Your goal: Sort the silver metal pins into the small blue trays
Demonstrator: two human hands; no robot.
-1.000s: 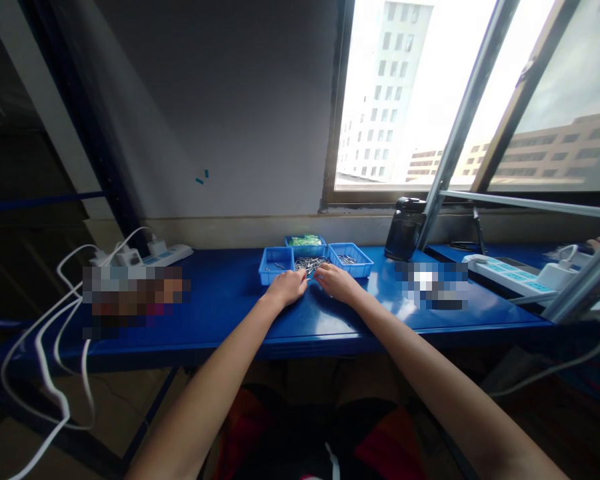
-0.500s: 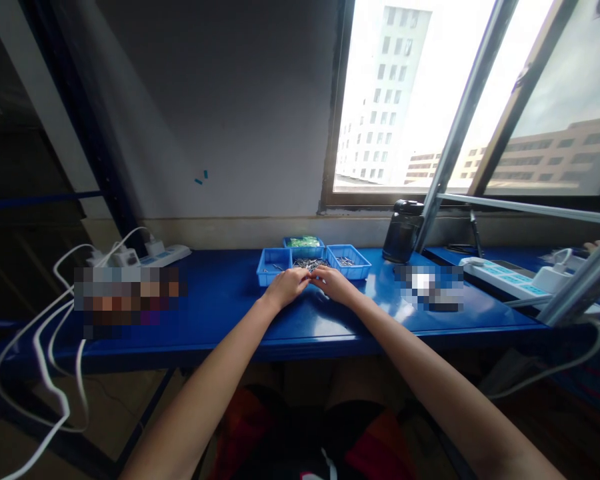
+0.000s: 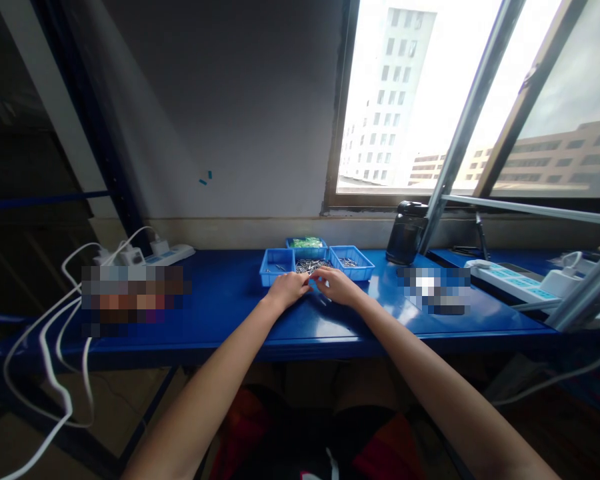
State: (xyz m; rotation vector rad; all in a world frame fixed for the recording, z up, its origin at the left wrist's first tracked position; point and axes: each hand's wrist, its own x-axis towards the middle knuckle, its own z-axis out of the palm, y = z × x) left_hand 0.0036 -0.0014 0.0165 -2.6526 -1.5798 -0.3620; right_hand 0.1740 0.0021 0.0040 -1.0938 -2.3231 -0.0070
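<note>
Both my hands rest on the blue workbench (image 3: 220, 307), close together, just in front of a pile of small metal pins (image 3: 307, 265). My left hand (image 3: 290, 289) has its fingers curled in a pinch, its fingertips meeting those of my right hand (image 3: 336, 284), also pinched. What they hold is too small to make out. Three small blue trays stand behind the pile: the left tray (image 3: 277, 266), the right tray (image 3: 351, 262) with a few pins, and the back tray (image 3: 306, 245) with green parts.
A black jar (image 3: 406, 233) stands to the right by the window. White power strips lie at the left (image 3: 167, 253) and right (image 3: 510, 281), with white cables (image 3: 50, 347) hanging off the left edge. A slanted metal frame bar (image 3: 467, 127) rises at the right.
My hands drew back slightly from the pin pile toward me and their fingertips came together. The view shifted a little.
</note>
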